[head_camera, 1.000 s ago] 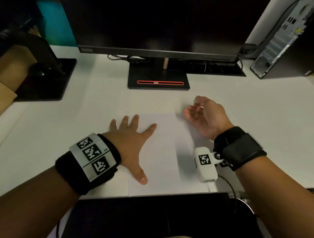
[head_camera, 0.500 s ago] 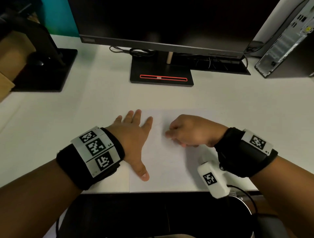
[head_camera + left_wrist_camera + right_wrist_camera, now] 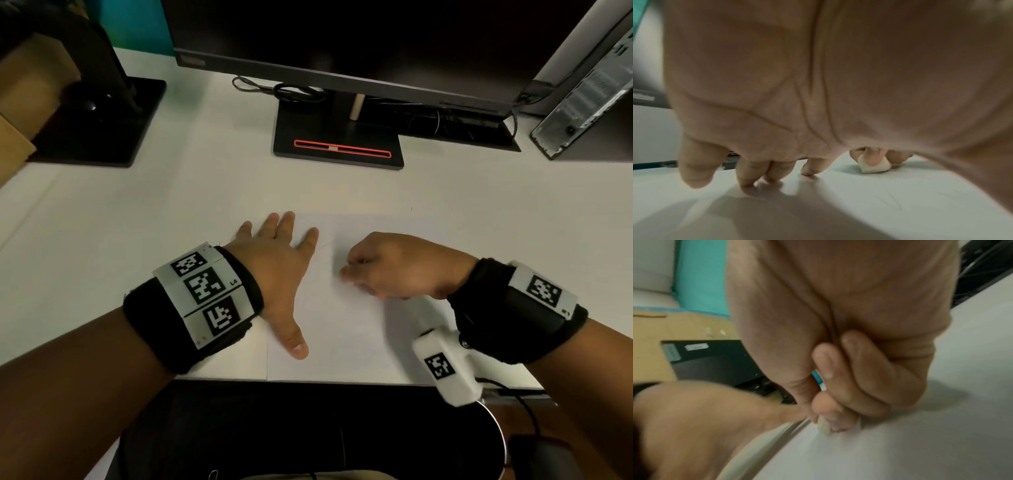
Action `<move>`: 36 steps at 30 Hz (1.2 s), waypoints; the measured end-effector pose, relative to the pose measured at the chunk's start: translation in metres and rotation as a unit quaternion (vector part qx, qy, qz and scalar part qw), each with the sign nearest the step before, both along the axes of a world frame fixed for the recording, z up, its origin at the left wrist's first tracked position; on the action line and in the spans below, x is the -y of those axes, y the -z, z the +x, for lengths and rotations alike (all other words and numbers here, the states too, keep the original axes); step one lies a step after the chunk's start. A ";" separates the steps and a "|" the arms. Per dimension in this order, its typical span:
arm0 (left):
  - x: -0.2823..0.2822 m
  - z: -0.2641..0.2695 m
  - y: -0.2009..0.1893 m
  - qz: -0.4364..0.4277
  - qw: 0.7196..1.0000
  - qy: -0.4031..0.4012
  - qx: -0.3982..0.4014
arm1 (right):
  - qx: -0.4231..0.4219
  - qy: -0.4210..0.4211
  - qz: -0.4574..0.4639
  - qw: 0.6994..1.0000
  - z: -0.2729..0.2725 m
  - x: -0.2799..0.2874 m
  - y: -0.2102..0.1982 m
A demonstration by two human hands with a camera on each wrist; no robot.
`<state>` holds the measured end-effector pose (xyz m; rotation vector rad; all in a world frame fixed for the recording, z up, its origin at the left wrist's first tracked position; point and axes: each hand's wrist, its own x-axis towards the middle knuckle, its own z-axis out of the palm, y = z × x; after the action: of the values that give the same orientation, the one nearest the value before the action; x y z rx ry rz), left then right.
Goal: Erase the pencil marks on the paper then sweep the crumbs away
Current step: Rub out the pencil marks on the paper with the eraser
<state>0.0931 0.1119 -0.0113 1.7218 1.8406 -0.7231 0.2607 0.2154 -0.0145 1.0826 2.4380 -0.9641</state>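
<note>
A white sheet of paper (image 3: 346,329) lies at the desk's near edge, with faint pencil marks (image 3: 892,199) on it. My left hand (image 3: 277,270) lies flat with spread fingers on the sheet's left part, thumb toward me. My right hand (image 3: 387,270) hovers low over the middle of the sheet, fingers curled, pinching a small white eraser (image 3: 874,166) against the paper; the eraser (image 3: 823,426) also shows under the fingertips in the right wrist view. In the head view the eraser is hidden by the fingers.
A monitor stand (image 3: 339,144) with a red stripe sits at the back centre, cables behind it. A black stand (image 3: 99,123) and a cardboard box (image 3: 20,102) are at the back left, a computer case (image 3: 585,96) at the back right. The white desk (image 3: 120,212) surrounds the sheet.
My right hand turned palm-down, moved left from the sheet's upper right onto the paper and curled over the eraser. My left hand stayed flat, its fingers drawn slightly closer.
</note>
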 end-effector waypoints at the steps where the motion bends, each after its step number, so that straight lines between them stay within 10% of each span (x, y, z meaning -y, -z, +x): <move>1: 0.000 0.000 0.000 0.001 1.000 0.000 0.000 | -0.004 0.014 -0.006 1.000 0.001 -0.005 -0.001; 36: -0.002 0.004 0.000 -0.004 1.000 -0.005 -0.012 | 0.030 -0.115 0.075 0.990 0.021 -0.003 -0.006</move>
<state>0.0967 0.1135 -0.0111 1.7054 1.8585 -0.7500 0.2817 0.2180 -0.0088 0.8370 2.5488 -0.6765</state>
